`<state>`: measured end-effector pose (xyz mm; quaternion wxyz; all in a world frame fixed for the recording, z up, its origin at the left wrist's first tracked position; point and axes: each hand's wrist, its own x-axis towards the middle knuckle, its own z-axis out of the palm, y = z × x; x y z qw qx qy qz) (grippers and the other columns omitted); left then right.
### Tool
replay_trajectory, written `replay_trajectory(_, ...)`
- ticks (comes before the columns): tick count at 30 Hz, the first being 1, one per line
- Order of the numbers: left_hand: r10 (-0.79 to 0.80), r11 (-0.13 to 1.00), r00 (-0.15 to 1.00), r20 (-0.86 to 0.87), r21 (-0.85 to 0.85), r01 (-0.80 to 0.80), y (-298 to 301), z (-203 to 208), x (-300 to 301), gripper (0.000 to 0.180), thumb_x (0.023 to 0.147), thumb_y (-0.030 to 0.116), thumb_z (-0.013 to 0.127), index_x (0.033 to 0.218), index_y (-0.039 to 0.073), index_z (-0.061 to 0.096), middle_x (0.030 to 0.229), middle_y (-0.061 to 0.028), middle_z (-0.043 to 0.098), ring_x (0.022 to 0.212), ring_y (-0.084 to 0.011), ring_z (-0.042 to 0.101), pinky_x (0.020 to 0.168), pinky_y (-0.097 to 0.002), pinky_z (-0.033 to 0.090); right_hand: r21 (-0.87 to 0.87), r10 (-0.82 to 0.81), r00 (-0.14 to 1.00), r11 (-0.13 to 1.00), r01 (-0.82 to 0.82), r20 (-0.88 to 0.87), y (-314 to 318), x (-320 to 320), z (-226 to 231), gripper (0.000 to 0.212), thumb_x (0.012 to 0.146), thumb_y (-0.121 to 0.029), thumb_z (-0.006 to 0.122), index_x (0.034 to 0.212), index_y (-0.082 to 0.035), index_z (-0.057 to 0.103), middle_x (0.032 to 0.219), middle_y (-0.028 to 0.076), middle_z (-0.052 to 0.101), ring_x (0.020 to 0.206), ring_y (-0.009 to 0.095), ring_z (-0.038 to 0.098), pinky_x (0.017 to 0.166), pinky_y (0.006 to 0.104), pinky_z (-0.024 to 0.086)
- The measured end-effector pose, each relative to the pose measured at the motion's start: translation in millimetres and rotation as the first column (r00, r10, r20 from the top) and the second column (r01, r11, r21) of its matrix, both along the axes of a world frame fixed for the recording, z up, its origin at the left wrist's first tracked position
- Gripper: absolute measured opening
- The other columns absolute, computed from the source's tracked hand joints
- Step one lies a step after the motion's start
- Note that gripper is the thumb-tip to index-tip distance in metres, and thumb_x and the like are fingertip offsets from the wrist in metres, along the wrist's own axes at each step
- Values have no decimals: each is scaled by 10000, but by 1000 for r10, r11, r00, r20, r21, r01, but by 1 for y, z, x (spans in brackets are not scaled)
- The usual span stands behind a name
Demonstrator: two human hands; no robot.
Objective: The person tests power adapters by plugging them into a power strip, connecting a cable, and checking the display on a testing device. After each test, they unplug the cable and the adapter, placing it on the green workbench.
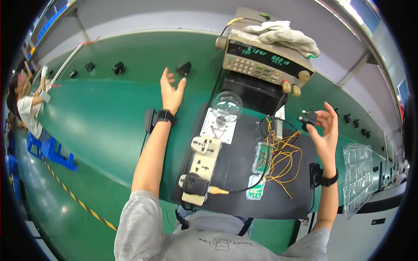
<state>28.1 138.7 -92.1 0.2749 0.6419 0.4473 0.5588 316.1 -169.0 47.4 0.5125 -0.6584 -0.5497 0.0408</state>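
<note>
My left hand [171,93] reaches over the green table with its fingers apart and holds nothing. Just beyond its fingertips is a black plug adapter [184,68], blurred by motion. My right hand [326,132] pinches another black plug adapter [309,118], its prongs pointing left, above the right side of the black mat. Between my arms lies a cream power strip [202,167]. A black adapter [194,185] sits in its near end, with a yellow-tipped cable plug [217,190] in its side. A clear light bulb [227,106] stands on a white base beyond the strip.
Green circuit boards [263,157] and tangled yellow wires [285,158] lie on the black mat [230,174]. A bench power supply [265,58] with white gloves [285,37] stands behind. More black adapters [118,68] line the table's back. A clear plastic tray [357,178] lies right. Another person [28,106] sits far left.
</note>
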Motion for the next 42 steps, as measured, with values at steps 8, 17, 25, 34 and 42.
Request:
replay_trajectory(8,-85,996,996,-38,-6,85,-64,-5,-7,443,790,158,667,1178,29,497,1128,-112,490,961,-178,513,709,-262,480,-269,489,866,824,-498,-105,26,-116,-9,724,698,19,699,1333,-3,353,1111,107,547,1040,183,548,912,314,440)
replay_trajectory(17,-52,994,998,-38,-94,48,-79,6,-16,333,800,141,645,1103,42,551,1088,-98,494,930,-182,519,712,-265,490,-371,583,757,800,-472,294,60,-166,-11,381,728,-44,698,1071,50,561,1067,161,563,922,326,589,761,340,494)
replay_trajectory(25,-78,996,997,29,-36,79,-75,15,-16,237,798,132,646,1011,36,606,1037,-90,524,883,-173,545,694,-270,495,-480,594,618,797,-367,514,74,-187,-8,333,733,-83,674,1026,39,572,1052,161,562,907,324,574,753,374,494)
replay_trajectory(34,-295,955,945,142,87,285,-92,28,-27,162,810,113,631,953,37,628,999,-70,562,829,-154,569,652,-270,479,-216,394,751,919,-330,530,33,-175,-13,453,692,-185,729,1046,53,575,1067,184,573,873,318,570,791,392,443)
replay_trajectory(42,-376,923,907,191,-6,385,-105,43,-32,172,846,147,606,963,25,635,980,-51,584,849,-125,555,716,-253,438,-403,494,777,851,-338,390,-19,-150,-16,143,723,-93,707,843,-23,673,597,60,566,554,188,518,674,302,369)
